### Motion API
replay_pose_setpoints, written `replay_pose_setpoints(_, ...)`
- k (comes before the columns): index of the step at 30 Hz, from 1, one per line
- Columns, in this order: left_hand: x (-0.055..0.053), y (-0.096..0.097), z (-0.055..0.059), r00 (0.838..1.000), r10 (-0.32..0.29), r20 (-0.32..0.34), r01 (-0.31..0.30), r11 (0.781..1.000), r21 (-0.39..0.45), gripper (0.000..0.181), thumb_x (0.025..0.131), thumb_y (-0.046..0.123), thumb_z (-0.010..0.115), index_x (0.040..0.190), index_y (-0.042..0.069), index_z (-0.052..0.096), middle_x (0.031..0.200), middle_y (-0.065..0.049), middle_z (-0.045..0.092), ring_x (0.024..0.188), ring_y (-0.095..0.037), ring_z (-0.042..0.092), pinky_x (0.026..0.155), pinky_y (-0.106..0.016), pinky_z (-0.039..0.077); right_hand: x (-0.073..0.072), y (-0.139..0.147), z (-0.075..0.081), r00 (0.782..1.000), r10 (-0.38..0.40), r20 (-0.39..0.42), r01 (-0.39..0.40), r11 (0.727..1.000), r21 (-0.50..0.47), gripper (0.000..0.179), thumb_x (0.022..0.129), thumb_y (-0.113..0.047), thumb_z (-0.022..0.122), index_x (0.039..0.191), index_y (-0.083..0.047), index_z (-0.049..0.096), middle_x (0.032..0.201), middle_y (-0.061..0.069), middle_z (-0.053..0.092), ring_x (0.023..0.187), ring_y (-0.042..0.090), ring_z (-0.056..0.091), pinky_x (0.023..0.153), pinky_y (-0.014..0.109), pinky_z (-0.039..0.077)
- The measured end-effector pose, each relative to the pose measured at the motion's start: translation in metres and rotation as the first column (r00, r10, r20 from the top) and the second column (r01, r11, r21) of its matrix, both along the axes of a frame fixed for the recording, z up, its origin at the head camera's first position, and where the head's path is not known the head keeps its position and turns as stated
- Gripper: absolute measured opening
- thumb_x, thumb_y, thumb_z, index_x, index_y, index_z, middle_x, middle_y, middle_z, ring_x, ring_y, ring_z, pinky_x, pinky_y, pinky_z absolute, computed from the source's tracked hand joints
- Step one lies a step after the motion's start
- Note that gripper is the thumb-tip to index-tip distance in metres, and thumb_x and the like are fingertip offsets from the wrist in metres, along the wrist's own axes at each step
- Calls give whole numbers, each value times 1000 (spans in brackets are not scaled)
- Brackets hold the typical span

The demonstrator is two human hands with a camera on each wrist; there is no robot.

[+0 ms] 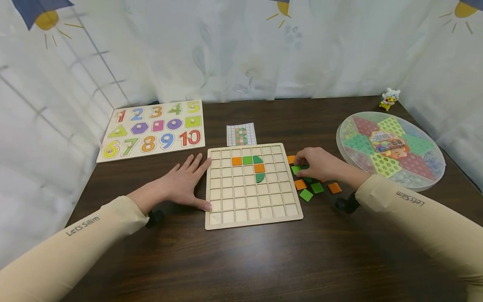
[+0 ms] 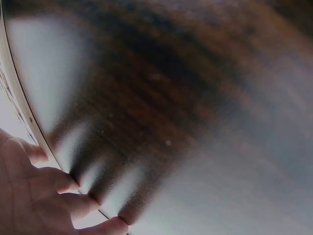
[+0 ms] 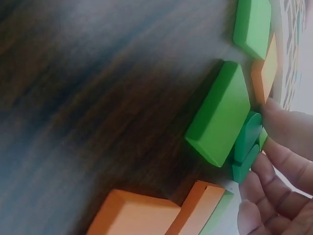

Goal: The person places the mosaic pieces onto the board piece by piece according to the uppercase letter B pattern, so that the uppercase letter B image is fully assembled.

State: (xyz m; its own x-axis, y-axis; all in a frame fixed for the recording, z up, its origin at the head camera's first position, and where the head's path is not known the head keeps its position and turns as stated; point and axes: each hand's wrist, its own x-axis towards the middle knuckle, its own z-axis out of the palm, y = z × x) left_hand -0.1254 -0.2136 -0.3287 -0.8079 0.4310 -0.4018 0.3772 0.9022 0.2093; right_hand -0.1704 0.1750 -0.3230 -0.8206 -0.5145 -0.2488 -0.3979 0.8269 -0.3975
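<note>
"The left hand (image 1: 185, 180)?"
"It is spread against the board's (image 1: 234, 193) left edge."
"The right hand (image 1: 320, 163)?"
"It is bent over loose tiles (image 1: 317, 188); whether one is gripped cannot be told."
"The board?"
"It is laid between them, with five pieces (image 1: 247, 160) set in."

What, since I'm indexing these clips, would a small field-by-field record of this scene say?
left grip: fingers spread, touching the left edge of the grid board
right grip: fingers curled at a light green tile; cannot tell whether pinched
on board: two orange squares, one green square, two dark green curved pieces
loose tiles: orange and green, right of the board on the dark table
beyond board: pattern card
back left: number puzzle
far right: round star-patterned game, small figurine behind it
</note>
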Motion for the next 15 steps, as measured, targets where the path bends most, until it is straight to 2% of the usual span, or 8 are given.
replay_pose_setpoints(7, 0, 0, -1, 1000, -2, 2, 2, 1000, 0, 134, 74, 76, 74, 165, 6, 4, 170, -29, 1, 156, -52, 2, 117, -75, 16, 4, 1, 5, 999, -23, -27, 23, 1000, 12, 28, 94, -18, 76, 115, -1, 69, 111, 14, 72, 103, 29, 68, 93, 47, 56)
replay_pose_setpoints(12, 0, 0, 0, 1000, -3, -1, 3, 1000, 1, 133, 75, 75, 74, 165, 6, 4, 170, -29, 1, 156, -53, 3, 117, -75, 17, 7, -3, 14, 997, -58, -44, 55, 996, -64, 29, 94, -15, 75, 118, 1, 67, 110, 15, 72, 100, 28, 70, 90, 45, 58)
replay_pose_setpoints(15, 1, 0, 1, 1000, -3, 1, 3, 1000, 3, 133, 75, 74, 74, 165, 6, 4, 170, -29, 1, 156, -53, 2, 117, -75, 17, 7, -7, 13, 997, -79, -17, 77, 989, -129, 29, 94, -14, 75, 119, 0, 67, 108, 14, 72, 98, 26, 70, 87, 43, 58)
